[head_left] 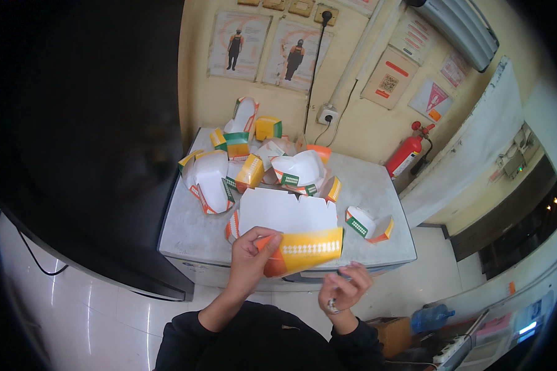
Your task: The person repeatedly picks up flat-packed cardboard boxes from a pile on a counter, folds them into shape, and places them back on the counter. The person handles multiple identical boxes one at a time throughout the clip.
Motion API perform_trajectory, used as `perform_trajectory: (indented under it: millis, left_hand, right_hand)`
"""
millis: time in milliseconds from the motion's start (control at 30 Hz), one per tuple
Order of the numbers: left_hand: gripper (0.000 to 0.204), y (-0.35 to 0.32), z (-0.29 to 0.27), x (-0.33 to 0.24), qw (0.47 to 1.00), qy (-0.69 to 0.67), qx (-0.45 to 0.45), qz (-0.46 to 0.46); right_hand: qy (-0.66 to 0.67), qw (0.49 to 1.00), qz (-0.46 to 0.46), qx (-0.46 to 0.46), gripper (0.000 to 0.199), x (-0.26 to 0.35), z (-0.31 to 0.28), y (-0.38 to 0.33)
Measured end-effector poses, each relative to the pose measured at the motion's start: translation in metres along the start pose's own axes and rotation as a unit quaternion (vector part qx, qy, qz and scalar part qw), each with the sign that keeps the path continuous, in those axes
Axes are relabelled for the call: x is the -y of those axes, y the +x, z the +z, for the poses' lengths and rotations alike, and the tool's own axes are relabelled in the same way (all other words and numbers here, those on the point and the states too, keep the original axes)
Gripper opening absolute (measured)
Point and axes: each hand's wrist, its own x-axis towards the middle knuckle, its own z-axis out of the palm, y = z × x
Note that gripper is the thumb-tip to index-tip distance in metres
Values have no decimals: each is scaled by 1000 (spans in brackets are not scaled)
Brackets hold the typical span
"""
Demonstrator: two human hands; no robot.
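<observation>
My left hand (252,253) grips the left end of a partly folded cardboard food box (310,252), thumb on its front. The box has a yellow and orange outside with a white pattern, and its broad white inner panel (284,213) stands up behind. Just below the box's right end is my right hand (346,287), apart from it, with loosely bent fingers and nothing I can make out in them. Beyond the box, several folded food boxes (211,176) in white, yellow, orange and green lie piled on the grey tabletop (182,238). One small open box (369,224) sits apart at the right.
A yellowish wall with posters (239,46), a power socket (328,114) and hanging cables rises behind the worktop. On the right hangs a red fire extinguisher (406,153). A dark tall panel (105,154) stands left. A blue water bottle (432,318) lies at lower right.
</observation>
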Motion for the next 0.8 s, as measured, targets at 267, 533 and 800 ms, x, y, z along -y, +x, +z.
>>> perform_trajectory:
  millis: [267, 533, 800]
  left_hand:
    - [26, -32, 71, 10, 977, -186, 54, -85]
    - [10, -58, 148, 44, 941, 165, 75, 286]
    - [12, -124, 214, 90, 873, 277, 204, 345]
  right_hand:
    - [61, 989, 128, 43, 44, 5, -17, -11]
    - [128, 961, 246, -23, 18, -30, -126, -30]
    - [146, 897, 407, -90, 14, -29, -228, -55]
